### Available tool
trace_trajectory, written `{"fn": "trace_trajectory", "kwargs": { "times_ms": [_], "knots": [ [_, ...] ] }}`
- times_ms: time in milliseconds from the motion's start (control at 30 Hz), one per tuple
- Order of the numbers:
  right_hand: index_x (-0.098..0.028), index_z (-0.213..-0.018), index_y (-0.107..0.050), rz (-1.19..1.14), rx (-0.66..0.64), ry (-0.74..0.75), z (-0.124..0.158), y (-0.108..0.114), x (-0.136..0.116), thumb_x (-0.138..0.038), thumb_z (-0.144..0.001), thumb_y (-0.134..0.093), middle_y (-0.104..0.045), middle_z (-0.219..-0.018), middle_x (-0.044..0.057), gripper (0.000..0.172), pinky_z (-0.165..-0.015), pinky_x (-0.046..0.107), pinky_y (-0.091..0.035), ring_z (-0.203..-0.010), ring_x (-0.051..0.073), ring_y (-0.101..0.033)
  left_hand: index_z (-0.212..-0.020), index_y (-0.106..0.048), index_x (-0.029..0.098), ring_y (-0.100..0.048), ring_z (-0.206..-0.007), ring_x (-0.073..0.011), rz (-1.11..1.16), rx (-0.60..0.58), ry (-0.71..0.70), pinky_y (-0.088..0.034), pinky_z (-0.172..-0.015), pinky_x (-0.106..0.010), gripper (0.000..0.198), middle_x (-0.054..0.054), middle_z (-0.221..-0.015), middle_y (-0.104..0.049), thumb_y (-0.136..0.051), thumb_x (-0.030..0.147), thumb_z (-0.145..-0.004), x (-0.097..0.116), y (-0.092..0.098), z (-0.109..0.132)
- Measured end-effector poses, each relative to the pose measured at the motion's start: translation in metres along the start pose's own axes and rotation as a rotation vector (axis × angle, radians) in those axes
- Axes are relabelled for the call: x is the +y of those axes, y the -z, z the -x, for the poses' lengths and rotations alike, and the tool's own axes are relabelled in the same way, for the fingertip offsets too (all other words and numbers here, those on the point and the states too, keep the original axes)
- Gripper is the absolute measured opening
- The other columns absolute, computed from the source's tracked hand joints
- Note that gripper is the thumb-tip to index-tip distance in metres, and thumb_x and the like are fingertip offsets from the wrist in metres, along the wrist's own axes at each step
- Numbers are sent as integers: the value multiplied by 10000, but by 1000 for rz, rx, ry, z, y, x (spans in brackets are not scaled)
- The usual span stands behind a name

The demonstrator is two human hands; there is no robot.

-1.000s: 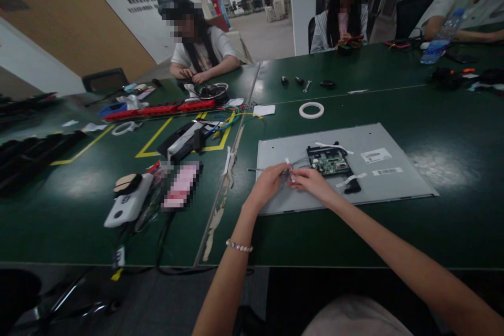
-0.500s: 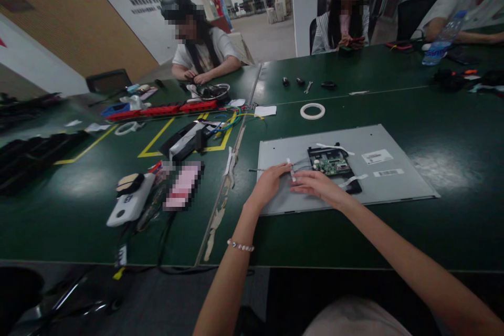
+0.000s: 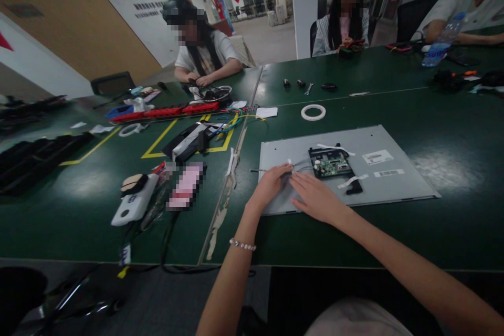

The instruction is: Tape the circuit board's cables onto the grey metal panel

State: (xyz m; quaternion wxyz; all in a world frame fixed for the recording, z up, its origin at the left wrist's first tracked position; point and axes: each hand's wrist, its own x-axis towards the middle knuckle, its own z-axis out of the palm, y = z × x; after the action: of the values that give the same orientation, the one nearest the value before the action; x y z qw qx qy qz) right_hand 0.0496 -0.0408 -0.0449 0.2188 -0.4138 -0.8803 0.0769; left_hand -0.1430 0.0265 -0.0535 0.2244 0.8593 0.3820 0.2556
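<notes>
- Left hand (image 3: 272, 182) and right hand (image 3: 315, 197) meet near the fingertips, low over the left part of a grey panel (image 3: 388, 186).
- Left fingers curl together beside a white tape strip (image 3: 290, 161); whether they pinch it or only press, I cannot tell. Right hand is open, fingers straight and thumb apart, its fingertips by the same spot.
- Thin cables (image 3: 302, 163) run from the circuit board (image 3: 333, 167) towards the fingertips; one dark end pokes out past the panel's left edge.
- Panel lies flat on the bench (image 3: 394, 236), under and ahead of the hands; the board sits on it, beyond and to the right of the fingers.
- Likely handling: the panel looks stiff, thin and perhaps fragile, best taken by opposite edges, clear of the board. Cables should bend easily but dislike tugging near the board. Tape is probably light, limp and sticky, best held at its ends.
</notes>
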Motion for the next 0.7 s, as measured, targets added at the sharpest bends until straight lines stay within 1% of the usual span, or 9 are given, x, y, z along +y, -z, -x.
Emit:
{"fn": "trace_trajectory", "kwargs": {
  "times_ms": [133,233,300,333,433,533,567,633,700],
  "knots": [
    [-17,-1390,-422,8,-64,-22,8,-5,-5,-467,-907,-462,-389,-1412,192,661,-1156,418,-226,-1331,255,-357,-1244,-536,179,-512,-1248,-165,-53,-8,70,-384,-1090,-391,564,-68,-1321,-573,-331,-34,-764,6,0,0],
    [-10,-1398,-411,3,-87,-47,15,-3,-12,-487,-904,-457,-356,-1434,190,688,-1157,419,-220,-1355,260,-316,-1359,-374,162,-492,-1265,-159,-64,11,92,-378,-1086,-380,616,-85,-1317,-574,-316,-35,-779,11,-2,0],
    [-4,-1405,-402,11,-98,-77,20,-2,-17,-485,-906,-456,-344,-1442,188,695,-1159,414,-215,-1363,258,-299,-1395,-294,143,-468,-1286,-168,-97,16,85,-362,-1091,-387,636,-95,-1314,-576,-324,-30,-784,13,-3,0],
    [-3,-1410,-395,19,-101,-95,22,-2,-19,-484,-904,-460,-337,-1447,185,701,-1159,412,-214,-1366,257,-293,-1392,-298,138,-461,-1291,-176,-125,14,82,-355,-1093,-393,626,-96,-1315,-575,-333,-21,-788,13,-4,0],
    [-21,-1424,-382,37,-107,-140,27,-2,-26,-467,-900,-472,-312,-1465,168,693,-1149,431,-224,-1370,259,-278,-1342,-398,148,-471,-1278,-203,-224,1,110,-336,-1097,-412,533,-84,-1328,-563,-359,34,-823,17,-4,-1],
    [-41,-1436,-363,49,-104,-169,30,-5,-31,-440,-906,-458,-291,-1477,157,671,-1130,474,-235,-1379,263,-257,-1316,-459,169,-490,-1255,-227,-303,6,148,-325,-1094,-427,426,-75,-1348,-544,-396,166,-895,22,-4,-2],
    [-42,-1441,-353,54,-96,-177,31,-7,-33,-429,-908,-455,-283,-1481,156,667,-1127,487,-230,-1383,263,-248,-1323,-460,177,-489,-1254,-237,-321,11,149,-324,-1092,-432,419,-74,-1360,-533,-421,229,-909,24,-5,-2],
    [-38,-1445,-340,62,-65,-195,35,-11,-36,-404,-909,-453,-269,-1487,157,659,-1127,499,-219,-1387,261,-237,-1344,-448,195,-487,-1251,-254,-353,24,147,-323,-1086,-440,468,-72,-1390,-504,-486,340,-900,26,-6,-1],
    [-44,-1442,-345,57,-20,-206,40,-14,-38,-372,-917,-440,-274,-1487,151,626,-1133,488,-214,-1385,248,-242,-1360,-435,208,-486,-1248,-260,-378,33,149,-317,-1087,-441,528,-73,-1417,-474,-532,393,-875,26,-8,-1]
  ]
}}
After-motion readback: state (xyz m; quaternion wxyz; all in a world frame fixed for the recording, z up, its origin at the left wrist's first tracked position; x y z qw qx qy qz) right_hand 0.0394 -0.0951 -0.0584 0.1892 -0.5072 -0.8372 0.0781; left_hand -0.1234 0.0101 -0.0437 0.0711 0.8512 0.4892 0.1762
